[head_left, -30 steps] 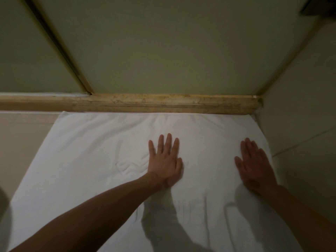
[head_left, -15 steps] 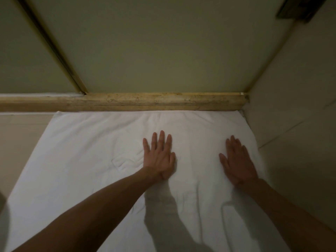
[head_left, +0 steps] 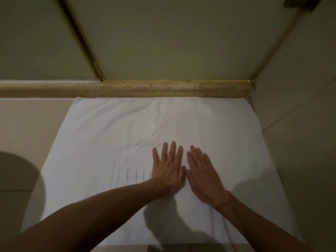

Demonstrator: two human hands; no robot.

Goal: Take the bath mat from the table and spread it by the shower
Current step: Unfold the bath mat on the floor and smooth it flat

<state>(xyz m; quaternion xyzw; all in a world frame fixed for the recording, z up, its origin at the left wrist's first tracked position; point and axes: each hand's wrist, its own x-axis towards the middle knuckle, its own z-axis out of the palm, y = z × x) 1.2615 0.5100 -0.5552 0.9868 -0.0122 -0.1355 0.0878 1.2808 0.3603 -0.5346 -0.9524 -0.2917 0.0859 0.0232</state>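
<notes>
Against the tan stone shower sill (head_left: 163,88), the white rectangular cloth bath mat (head_left: 109,133) lies flat, long axis apparently along it. We press left hand (head_left: 168,171) and right hand (head_left: 203,175), fingers straight, mid-mat.

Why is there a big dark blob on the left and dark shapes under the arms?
Head view: all shadows; the blob lies on the floor, likely the person's own; the arms cast the others onto the mat near the left hand and right hand. Head view: dim, slightly soft picture.
</notes>
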